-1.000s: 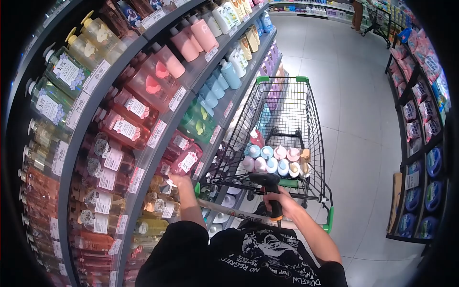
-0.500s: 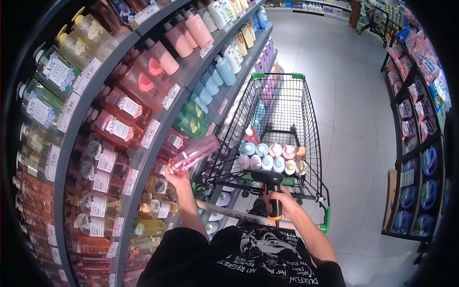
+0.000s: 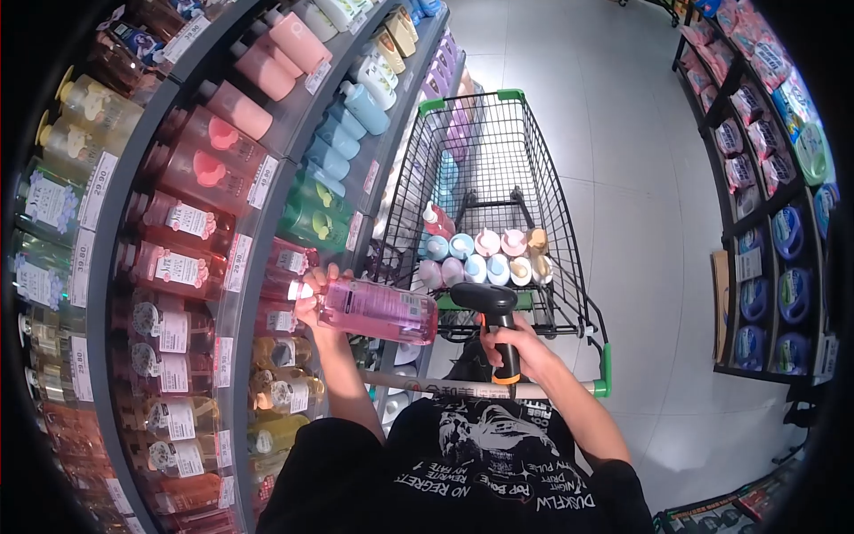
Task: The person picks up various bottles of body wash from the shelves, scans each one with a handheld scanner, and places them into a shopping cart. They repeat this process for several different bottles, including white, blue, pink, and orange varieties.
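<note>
My left hand (image 3: 313,305) is closed around the neck end of a clear pink pump bottle (image 3: 378,311), held on its side in front of the shelf. A white label with a barcode faces up on the bottle. In my right hand (image 3: 523,349) is a black handheld barcode scanner (image 3: 491,311), its head turned toward the bottle's base, with a small gap between them. Just beyond both hands stands a shopping cart (image 3: 569,240) with green corners. Inside it, several pump bottles (image 3: 487,243) in pink, blue, lilac and cream stand in rows.
Tiered shelves (image 3: 289,178) of bottles with price tags run along my left. On the right is a dark rack (image 3: 725,178) holding pink packs and blue bottles. A pale tiled floor (image 3: 623,214) lies between. The cart's handle bar (image 3: 569,389) crosses in front of my body.
My left hand has turned the pink bottle level and brought it right, close to the scanner. The scanner has shifted slightly left and up. My view has swung right.
</note>
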Demonstrator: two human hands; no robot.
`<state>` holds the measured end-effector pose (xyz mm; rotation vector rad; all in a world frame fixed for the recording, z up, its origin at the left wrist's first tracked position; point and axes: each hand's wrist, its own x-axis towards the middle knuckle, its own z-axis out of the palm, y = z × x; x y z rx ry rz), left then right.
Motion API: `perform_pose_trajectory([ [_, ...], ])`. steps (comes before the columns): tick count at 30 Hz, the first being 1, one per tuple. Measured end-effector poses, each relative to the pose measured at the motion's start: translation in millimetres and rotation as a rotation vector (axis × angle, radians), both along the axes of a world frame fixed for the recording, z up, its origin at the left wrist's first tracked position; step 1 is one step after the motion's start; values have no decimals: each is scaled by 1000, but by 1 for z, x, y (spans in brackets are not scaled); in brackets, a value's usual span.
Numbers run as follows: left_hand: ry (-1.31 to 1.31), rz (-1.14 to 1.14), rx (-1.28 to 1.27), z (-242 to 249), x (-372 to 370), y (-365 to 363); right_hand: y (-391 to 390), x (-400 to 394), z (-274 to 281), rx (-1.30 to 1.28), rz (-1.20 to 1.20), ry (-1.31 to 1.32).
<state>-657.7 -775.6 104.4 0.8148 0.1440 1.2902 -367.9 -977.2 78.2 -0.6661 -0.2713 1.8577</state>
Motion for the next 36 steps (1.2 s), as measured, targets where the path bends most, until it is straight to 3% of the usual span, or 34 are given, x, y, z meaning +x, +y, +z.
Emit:
perform_pose_trajectory([
  [9,261,-145,202,34,36,4,7,1,-3,-80,76,199],
  [14,366,-152,288,24,42,25,9,3,-6,-68,27,242],
  [20,671,166,137,17,76,36,11,4,-6,-97,-76,187],
  [26,688,116,101,-21,122,88,12,10,-7,-173,-145,123],
  [32,1005,-5,320,-57,186,152,17,13,-15,-202,-153,84],
  [34,978,-172,149,-63,203,168,19,12,-15,-230,-157,97],
  [36,944,-168,195,-95,216,192,21,15,-10,-223,-152,128],
])
